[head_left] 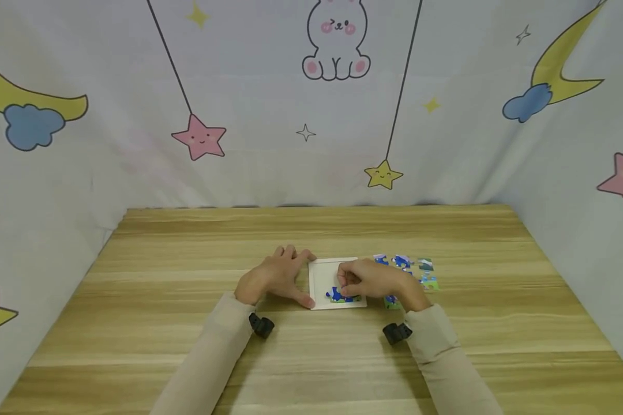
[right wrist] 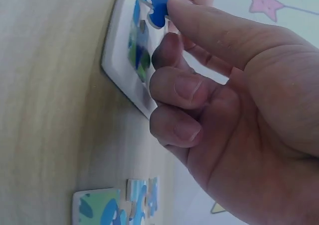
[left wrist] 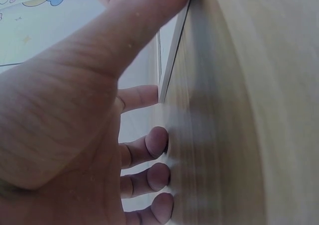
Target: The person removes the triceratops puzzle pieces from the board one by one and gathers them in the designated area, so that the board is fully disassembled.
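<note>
A shallow white puzzle tray (head_left: 324, 272) lies flat on the table. My left hand (head_left: 280, 276) spans its left side, fingers spread, with the thumb at the near corner and the index finger at the far one. Over the tray's near right part, my right hand (head_left: 371, 278) pinches a blue puzzle piece (right wrist: 160, 5) between thumb and fingers. Below that piece, blue and green puzzle pieces (right wrist: 141, 51) lie inside the tray along its near edge; the right hand partly hides them in the head view.
Several loose puzzle pieces (head_left: 426, 265) lie right of the tray, some behind the right wrist. The wood-grain table (head_left: 213, 242) meets a printed white curtain (head_left: 259, 167) at its back edge. Curtains also hang at both sides.
</note>
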A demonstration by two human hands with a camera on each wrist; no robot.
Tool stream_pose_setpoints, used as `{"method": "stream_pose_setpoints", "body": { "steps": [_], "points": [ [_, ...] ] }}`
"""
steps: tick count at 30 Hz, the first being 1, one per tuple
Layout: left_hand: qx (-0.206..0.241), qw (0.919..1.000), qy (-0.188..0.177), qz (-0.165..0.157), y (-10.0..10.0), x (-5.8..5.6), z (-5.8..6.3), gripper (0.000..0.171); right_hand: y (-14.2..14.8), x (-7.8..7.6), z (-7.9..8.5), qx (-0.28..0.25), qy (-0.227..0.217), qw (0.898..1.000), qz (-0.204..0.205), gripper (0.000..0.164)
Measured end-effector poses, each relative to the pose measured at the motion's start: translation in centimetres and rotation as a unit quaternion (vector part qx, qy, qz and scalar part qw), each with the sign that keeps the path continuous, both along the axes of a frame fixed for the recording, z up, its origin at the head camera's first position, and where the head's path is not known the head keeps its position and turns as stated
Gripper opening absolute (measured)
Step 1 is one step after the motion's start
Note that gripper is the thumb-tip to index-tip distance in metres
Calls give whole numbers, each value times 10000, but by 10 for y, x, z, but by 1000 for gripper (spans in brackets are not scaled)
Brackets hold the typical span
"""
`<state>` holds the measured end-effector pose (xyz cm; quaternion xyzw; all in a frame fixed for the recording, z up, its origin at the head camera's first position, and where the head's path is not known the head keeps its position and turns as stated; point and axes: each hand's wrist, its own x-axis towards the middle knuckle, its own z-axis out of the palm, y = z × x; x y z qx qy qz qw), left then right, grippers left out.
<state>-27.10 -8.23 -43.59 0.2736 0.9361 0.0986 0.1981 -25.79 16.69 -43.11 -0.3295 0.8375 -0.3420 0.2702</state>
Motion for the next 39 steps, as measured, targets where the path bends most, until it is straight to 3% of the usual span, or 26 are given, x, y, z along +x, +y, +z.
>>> {"method": "stream_pose_setpoints", "body": {
  "steps": [9,18,31,39],
  "points": [
    [24,10000,33,-7,0,0,-1,98,13,-5,1,-134,161,9996,-169,4],
    [94,9999,8,-104,0,-1,-1,99,61,-7,14,-160,-18,9995,-288,4],
    [114,9998,61,-130,-2,-3,3,99,115,-4,23,166,-840,9938,-715,5],
    [97,9999,44,-136,0,-2,2,98,130,2,24,260,-1514,9858,-678,4]
  ]
}}
